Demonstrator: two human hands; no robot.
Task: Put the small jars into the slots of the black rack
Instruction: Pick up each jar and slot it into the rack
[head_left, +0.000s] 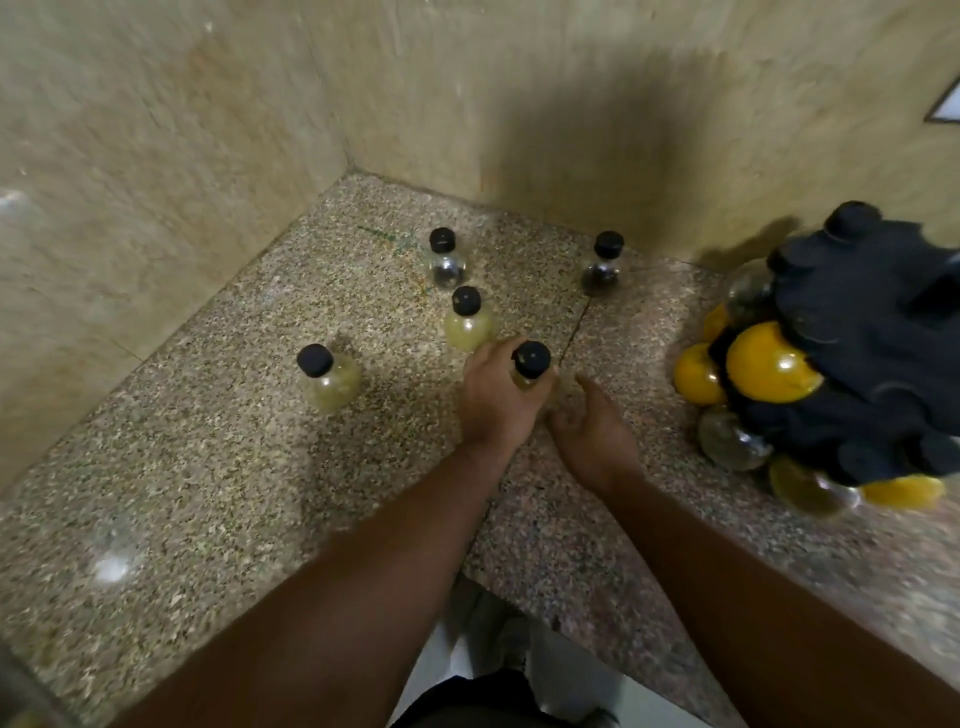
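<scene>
Four loose jars (467, 319) stand upright on the speckled surface (218, 467), well apart from the black rack (872, 332) at the right. The left hand (493, 400) grips a fifth jar (531, 364) round its body, cap uppermost. The right hand (589, 431) lies just beside it, fingers relaxed, holding nothing. Recommended: keep the jar upright, carry it to the rack and align its body with a free slot before seating. Free slots cannot be made out; the rack is blurred. Each jar is round clear glass, black-capped, its contents yellowish or nearly colourless.

Speckled stone counter (208, 467); beige wall (156, 130)
</scene>
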